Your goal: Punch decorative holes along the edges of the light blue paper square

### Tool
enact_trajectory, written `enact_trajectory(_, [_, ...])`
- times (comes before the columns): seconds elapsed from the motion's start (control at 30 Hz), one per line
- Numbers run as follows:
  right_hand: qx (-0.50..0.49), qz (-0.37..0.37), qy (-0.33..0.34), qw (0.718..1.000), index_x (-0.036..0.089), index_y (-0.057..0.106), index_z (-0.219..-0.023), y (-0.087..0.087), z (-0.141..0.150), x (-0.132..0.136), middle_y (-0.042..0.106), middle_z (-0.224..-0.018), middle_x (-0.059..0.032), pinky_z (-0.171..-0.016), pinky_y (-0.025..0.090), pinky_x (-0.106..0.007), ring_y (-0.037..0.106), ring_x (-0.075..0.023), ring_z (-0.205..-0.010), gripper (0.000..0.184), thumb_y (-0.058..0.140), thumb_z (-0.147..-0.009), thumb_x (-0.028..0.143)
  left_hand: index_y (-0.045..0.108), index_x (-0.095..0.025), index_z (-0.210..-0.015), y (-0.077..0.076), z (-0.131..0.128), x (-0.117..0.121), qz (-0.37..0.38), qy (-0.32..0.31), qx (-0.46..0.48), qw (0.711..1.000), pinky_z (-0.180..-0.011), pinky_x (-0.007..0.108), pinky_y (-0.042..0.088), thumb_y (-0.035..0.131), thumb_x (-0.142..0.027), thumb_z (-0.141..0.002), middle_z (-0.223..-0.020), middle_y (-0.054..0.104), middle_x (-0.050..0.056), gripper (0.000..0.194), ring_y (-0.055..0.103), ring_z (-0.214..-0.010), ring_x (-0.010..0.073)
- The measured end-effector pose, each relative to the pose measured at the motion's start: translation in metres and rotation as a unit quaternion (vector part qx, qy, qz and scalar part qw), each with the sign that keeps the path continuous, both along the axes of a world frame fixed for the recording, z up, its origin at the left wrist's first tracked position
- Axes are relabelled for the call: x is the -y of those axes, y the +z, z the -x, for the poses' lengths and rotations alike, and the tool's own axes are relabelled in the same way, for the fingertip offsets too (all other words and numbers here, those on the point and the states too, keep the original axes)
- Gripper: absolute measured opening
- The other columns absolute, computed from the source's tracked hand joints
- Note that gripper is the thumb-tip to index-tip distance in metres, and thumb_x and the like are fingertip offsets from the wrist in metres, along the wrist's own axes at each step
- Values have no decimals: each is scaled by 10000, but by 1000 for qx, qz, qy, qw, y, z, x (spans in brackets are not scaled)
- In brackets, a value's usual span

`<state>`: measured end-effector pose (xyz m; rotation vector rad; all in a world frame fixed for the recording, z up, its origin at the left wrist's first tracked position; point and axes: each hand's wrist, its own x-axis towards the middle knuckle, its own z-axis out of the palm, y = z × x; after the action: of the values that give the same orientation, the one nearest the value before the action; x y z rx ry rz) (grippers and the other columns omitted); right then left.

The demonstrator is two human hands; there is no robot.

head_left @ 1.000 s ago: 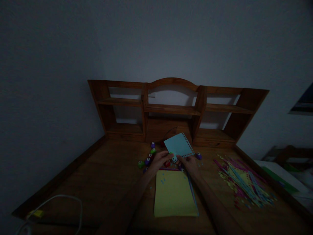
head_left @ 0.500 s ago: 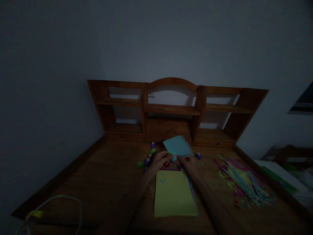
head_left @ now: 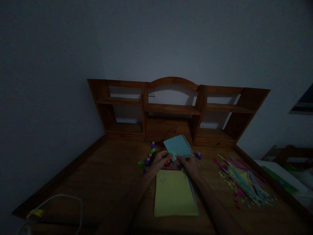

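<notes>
A light blue sheet of paper (head_left: 178, 145) with a row of punched shapes along its right and near edges is held up at an angle. My left hand (head_left: 159, 160) is closed around a small green craft punch (head_left: 171, 153) at the sheet's near corner; most of the punch is hidden by the fingers. My right hand (head_left: 190, 163) pinches the sheet's near edge between thumb and fingers. Just below the hands sits a red punch (head_left: 167, 164). A yellow paper stack (head_left: 174, 194), sprinkled with tiny blue cut-outs, lies nearer to me.
Several purple, green and red punches, such as a green one (head_left: 141, 164), stand left of my hands. A purple punch (head_left: 199, 155) is at the right. Cut paper strips (head_left: 244, 179) are heaped further right. Wooden shelves (head_left: 171, 109) line the back; a white cable (head_left: 61, 195) lies front left.
Both hands stay at the same spot, with the blue sheet and green punch barely shifted. The view has moved very slightly.
</notes>
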<state>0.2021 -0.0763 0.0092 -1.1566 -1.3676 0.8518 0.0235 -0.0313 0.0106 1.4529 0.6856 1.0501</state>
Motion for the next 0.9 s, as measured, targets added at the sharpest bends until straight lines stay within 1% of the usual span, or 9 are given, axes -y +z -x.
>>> enact_trajectory(0.17, [-8, -1, 6, 1000, 162, 675, -674, -5, -1, -2, 705, -626, -75, -578, 517, -290, 650, -194, -550, 317, 653, -792, 455, 703, -127, -993, -12, -3, -4, -35, 4, 11, 999, -767, 284, 473, 699, -483, -752, -997, 704, 102, 430, 626, -870, 211])
enact_trajectory(0.23, [0, 1, 3, 1000, 159, 675, -665, -3, 0, 0, 707, -629, -81, -586, 516, -287, 650, -192, -554, 323, 648, -798, 453, 701, -126, -1000, -15, -5, -6, -40, 15, 14, 999, -779, 291, 476, 698, -482, -754, -997, 706, 106, 432, 631, -877, 216])
enact_trajectory(0.33, [17, 1, -5, 1000, 157, 681, -663, 4, 2, 4, 713, -640, -86, -598, 516, -285, 658, -196, -567, 337, 645, -794, 465, 700, -118, -983, -19, -6, -8, -33, 33, 13, 999, -753, 295, 482, 712, -492, -735, -954, 710, 108, 450, 637, -841, 218])
enact_trajectory(0.4, [28, 7, -10, 1000, 155, 686, -661, 8, 2, 6, 716, -642, -90, -595, 516, -286, 662, -202, -570, 354, 644, -787, 484, 699, -116, -973, -19, -6, -9, -30, 30, 13, 999, -733, 291, 480, 716, -493, -728, -938, 710, 106, 449, 635, -817, 213])
enact_trajectory(0.5, [48, 18, -15, 999, 149, 692, -627, 9, 1, 6, 715, -631, -99, -578, 512, -285, 660, -206, -557, 403, 634, -781, 517, 701, -119, -950, -16, -4, -8, -30, 25, 9, 999, -716, 279, 471, 712, -493, -731, -932, 709, 100, 433, 627, -801, 202])
enact_trajectory(0.7, [46, 13, -18, 999, 147, 688, -609, 1, -2, 2, 706, -614, -102, -553, 496, -276, 647, -200, -543, 489, 582, -793, 587, 711, -121, -916, -3, -2, -1, -13, 8, -8, 1000, -724, 273, 456, 710, -496, -726, -905, 702, 88, 421, 608, -800, 196])
enact_trajectory(0.83, [48, 10, -21, 999, 161, 646, -551, 1, -2, 3, 660, -527, -69, -512, 456, -253, 596, -168, -478, 500, 580, -799, 591, 713, -127, -847, 4, -1, 2, -2, 40, -16, 999, -646, 254, 425, 699, -529, -720, -774, 672, 54, 422, 570, -711, 173])
enact_trajectory(0.9, [47, 10, -23, 999, 167, 631, -530, 3, -2, 4, 646, -512, -55, -501, 437, -244, 573, -153, -460, 496, 587, -800, 581, 707, -127, -824, 6, -1, 2, 8, 44, -12, 999, -611, 249, 406, 691, -539, -722, -706, 644, 36, 424, 546, -667, 160])
